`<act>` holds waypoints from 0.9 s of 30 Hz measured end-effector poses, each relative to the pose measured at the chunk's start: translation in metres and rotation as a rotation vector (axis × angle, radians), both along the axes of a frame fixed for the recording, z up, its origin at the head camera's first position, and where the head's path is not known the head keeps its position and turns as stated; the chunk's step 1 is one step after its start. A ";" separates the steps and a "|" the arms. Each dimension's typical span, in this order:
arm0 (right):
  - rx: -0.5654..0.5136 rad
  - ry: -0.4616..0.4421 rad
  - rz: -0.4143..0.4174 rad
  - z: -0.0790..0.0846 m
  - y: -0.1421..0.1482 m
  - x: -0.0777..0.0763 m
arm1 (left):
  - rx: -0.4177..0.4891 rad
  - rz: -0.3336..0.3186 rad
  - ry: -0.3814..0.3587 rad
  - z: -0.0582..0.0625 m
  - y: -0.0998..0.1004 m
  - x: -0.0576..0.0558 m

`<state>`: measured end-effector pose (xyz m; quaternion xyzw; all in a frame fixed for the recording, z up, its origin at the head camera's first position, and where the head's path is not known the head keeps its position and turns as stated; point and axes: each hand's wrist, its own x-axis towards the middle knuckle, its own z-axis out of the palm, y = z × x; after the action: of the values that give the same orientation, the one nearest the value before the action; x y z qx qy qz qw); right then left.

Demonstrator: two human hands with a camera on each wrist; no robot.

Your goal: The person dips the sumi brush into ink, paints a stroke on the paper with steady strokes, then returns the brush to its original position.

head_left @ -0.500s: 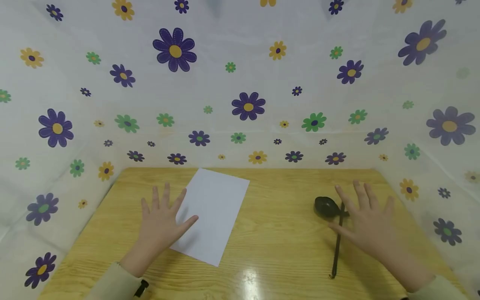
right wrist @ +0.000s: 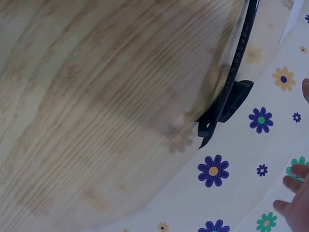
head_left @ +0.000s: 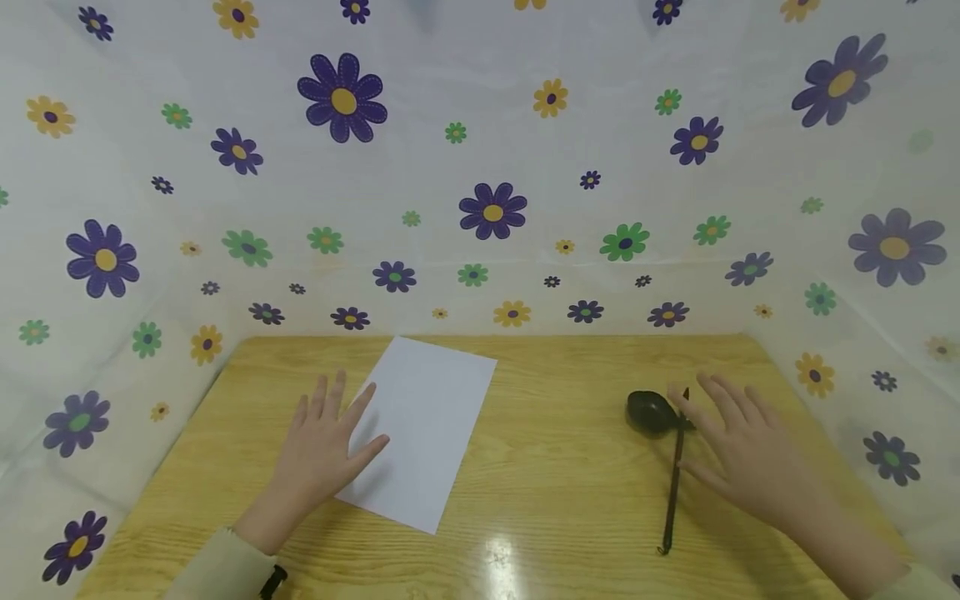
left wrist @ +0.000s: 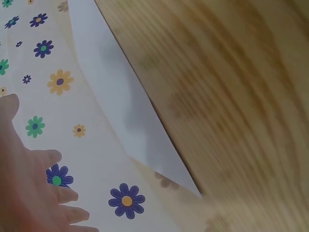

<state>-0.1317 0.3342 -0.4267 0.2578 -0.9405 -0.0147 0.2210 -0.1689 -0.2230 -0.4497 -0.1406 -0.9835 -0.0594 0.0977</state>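
Observation:
A white sheet of paper (head_left: 427, 433) lies slanted on the table, left of the middle. My left hand (head_left: 318, 454) hovers over its left edge with fingers spread, holding nothing. Towards the right is a small black dish (head_left: 648, 412). What looks like a black writing brush (head_left: 672, 500) leans across the dish's narrow end, its pointed tip up at the far side and a small loop at the near end. My right hand (head_left: 753, 454) is just right of the brush, fingers extended and empty; its fingertips and thumb overlap the brush in the head view.
The wooden table (head_left: 555, 433) is enclosed at the back and sides by a white flowered cloth (head_left: 420, 167). In the right wrist view, the brush handle (right wrist: 236, 58) rises over the dish (right wrist: 236, 101).
My right hand has tilted and its fingers have drawn closer together. My left hand has barely moved, its fingers slightly less spread. Paper, dish and brush lie as before.

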 end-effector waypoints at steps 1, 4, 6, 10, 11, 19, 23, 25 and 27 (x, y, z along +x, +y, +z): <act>0.016 0.018 0.027 0.000 0.001 0.000 | -0.006 -0.004 0.003 -0.001 -0.001 -0.001; 0.074 0.062 0.096 0.000 0.002 0.001 | -0.015 -0.015 0.005 -0.002 -0.003 -0.002; 0.112 0.079 0.141 0.001 0.003 0.001 | -0.025 -0.025 -0.002 -0.003 -0.003 -0.001; 0.162 0.100 0.223 0.000 0.005 0.001 | -0.042 -0.047 -0.024 -0.006 -0.005 0.000; 0.169 0.104 0.241 0.000 0.006 0.001 | -0.044 -0.054 -0.027 -0.007 -0.005 0.000; 0.204 0.127 0.310 -0.006 0.008 0.001 | -0.056 -0.109 -0.030 -0.018 -0.011 -0.005; 0.213 0.108 0.342 -0.010 0.008 0.002 | -0.056 -0.138 -0.039 -0.023 -0.014 -0.009; 0.209 0.095 0.354 -0.012 0.008 0.003 | -0.059 -0.152 -0.052 -0.025 -0.016 -0.010; 0.205 0.088 0.360 -0.016 0.008 0.003 | -0.065 -0.169 -0.069 -0.027 -0.018 -0.011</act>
<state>-0.1283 0.3425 -0.4426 0.4419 -0.8623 -0.0819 0.2334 -0.1795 -0.2410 -0.4768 -0.2238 -0.9723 -0.0402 0.0537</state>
